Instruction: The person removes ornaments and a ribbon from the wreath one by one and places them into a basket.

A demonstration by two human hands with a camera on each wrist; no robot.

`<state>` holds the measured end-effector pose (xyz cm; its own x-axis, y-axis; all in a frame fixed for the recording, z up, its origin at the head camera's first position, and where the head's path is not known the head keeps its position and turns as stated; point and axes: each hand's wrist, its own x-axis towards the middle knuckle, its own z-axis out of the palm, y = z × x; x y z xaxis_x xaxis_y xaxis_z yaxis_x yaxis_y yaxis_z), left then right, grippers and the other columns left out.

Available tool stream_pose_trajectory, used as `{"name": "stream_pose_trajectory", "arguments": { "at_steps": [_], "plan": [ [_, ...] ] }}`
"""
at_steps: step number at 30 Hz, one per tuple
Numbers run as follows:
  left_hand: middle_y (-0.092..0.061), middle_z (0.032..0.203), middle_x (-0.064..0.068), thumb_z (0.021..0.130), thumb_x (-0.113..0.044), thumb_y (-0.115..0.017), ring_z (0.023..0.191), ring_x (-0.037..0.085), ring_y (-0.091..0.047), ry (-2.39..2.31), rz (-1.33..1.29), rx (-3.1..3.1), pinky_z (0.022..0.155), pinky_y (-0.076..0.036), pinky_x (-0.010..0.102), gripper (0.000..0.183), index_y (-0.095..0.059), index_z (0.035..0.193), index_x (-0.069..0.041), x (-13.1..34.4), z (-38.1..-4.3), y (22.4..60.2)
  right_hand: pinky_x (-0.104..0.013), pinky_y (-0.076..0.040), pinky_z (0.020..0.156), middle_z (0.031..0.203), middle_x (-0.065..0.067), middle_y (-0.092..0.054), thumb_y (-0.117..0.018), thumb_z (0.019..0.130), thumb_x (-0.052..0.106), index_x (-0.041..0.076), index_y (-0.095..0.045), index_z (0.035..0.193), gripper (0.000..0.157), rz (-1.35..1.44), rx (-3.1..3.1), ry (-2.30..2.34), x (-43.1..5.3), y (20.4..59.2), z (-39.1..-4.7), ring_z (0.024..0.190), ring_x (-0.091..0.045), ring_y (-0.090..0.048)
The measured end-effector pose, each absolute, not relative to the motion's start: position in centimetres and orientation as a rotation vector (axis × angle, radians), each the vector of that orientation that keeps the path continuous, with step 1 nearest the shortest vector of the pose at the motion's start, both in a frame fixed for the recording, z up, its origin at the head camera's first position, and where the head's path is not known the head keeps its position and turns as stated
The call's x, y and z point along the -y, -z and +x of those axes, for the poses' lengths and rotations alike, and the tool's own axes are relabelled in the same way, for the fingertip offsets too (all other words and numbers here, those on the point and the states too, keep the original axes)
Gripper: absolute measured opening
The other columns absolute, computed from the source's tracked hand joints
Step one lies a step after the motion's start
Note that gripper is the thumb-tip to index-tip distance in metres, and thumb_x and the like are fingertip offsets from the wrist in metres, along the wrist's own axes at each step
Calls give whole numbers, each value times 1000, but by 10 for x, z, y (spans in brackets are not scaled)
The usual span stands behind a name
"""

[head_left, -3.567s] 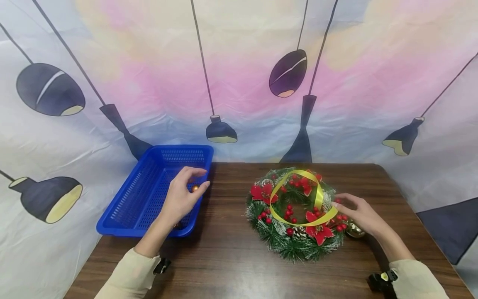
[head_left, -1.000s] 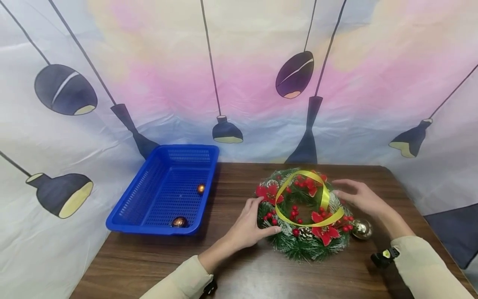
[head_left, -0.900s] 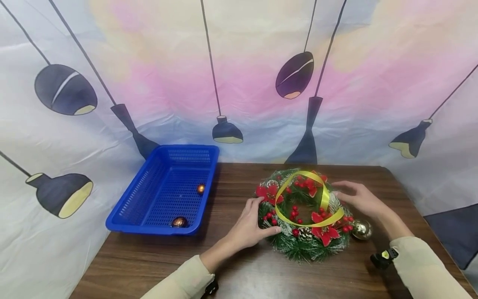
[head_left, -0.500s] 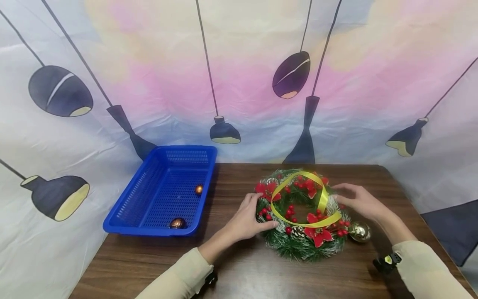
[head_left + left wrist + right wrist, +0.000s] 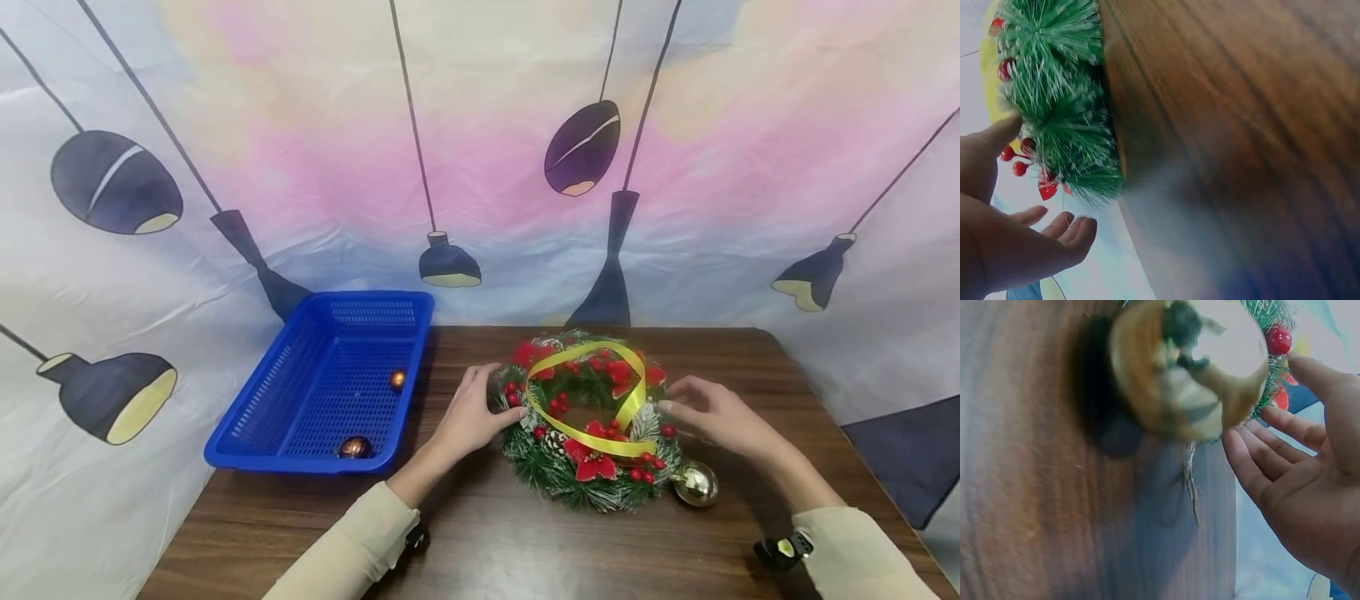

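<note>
Flanking a wreath (image 5: 558, 479) (beribboned), left hand (image 5: 463, 423) touching, right hand (image 5: 726, 418) close, both loosely spread.

Before you on the bench (image 5: 510, 554) lies a frosted green wreath (image 5: 543, 468) with red flowers (image 5: 592, 461), berries (image 5: 641, 476) and a pinecone (image 5: 556, 442); a yellow ribbon (image 5: 633, 404) loops above its middle, and a shiny gold ball (image 5: 697, 485) sits at its near-right edge.

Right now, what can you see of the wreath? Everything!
The wreath is a ring of green, white-frosted needles that look plastic, with red flowers, red berries, a pine cone and a yellow ribbon. It lies on the table; the left hand seems to touch it; the right hand is beside it. A gold ball sits by its edge.
</note>
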<state>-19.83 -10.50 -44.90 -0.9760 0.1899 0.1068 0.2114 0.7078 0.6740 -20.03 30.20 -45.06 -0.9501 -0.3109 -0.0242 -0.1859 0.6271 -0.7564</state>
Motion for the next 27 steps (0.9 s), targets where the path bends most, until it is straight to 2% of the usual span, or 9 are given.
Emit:
{"name": "stream_pose_trajectory", "arguments": {
  "at_steps": [5,11,17,22,27],
  "plan": [
    [-56,145,22,93,-41,-83,131,40,-57,1167,-320,2846,109,-50,56,77,-52,150,-1,106,-208,448,-37,-58,72,107,-9,-72,-71,103,40,3,-64,122,42,-373,-2727,1195,-296,450,-191,93,-20,-71],
    [-62,137,18,97,-35,-80,117,32,-66,1259,-277,2831,97,-57,50,61,-57,145,-4,107,-218,454,-40,-57,79,103,-5,-72,-73,101,42,5,-65,118,41,-375,-2760,1134,-288,446,-183,93,-18,-70],
    [-60,143,20,101,-32,-75,123,34,-67,1424,-220,2807,97,-58,50,51,-59,141,-5,109,-223,458,-36,-58,77,102,-5,-70,-75,100,40,5,-64,115,39,-392,-2734,1143,-285,449,-177,92,-17,-70],
    [-62,141,15,100,-33,-77,125,32,-67,1488,-153,2779,99,-58,49,45,-61,136,-10,112,-225,458,-33,-58,77,99,-2,-71,-75,100,40,10,-67,111,33,-439,-2755,1140,-288,451,-176,91,-15,-71],
    [-63,137,16,98,-23,-78,127,32,-64,1464,-199,2723,102,-57,45,46,-61,137,-6,113,-222,455,-36,-56,79,97,3,-73,-74,100,42,14,-70,109,30,-448,-2783,1078,-299,448,-179,90,-13,-69]
  ]
}}
